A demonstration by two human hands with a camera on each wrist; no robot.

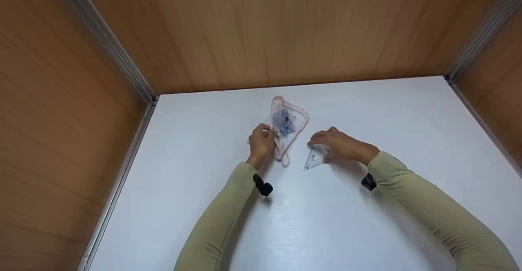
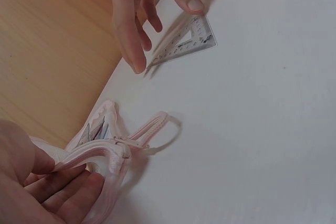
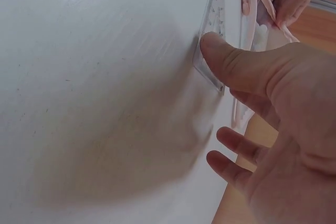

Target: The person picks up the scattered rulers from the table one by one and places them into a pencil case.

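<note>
Clear plastic triangle ruler (image 1: 315, 158) under right hand (image 1: 340, 145), beside soft pouch (image 1: 285, 128).

Left hand (image 2: 37, 190) grips the pink pouch (image 2: 100, 153) at its open zipper edge, low on the white desk (image 2: 252, 140). Up top, the right hand (image 2: 142, 3) presses thumb onto the clear set square (image 2: 186, 43), lying flat.

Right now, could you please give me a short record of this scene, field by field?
Surface: white table with wooden walls around it
Left hand: holds the pink-edged clear zip pouch by its open rim
Pouch contents: bluish items, too unclear to identify
Right hand: thumb and fingertips touching the clear triangular ruler
Ruler: flat on the table, beside the pouch, apart from it
</note>
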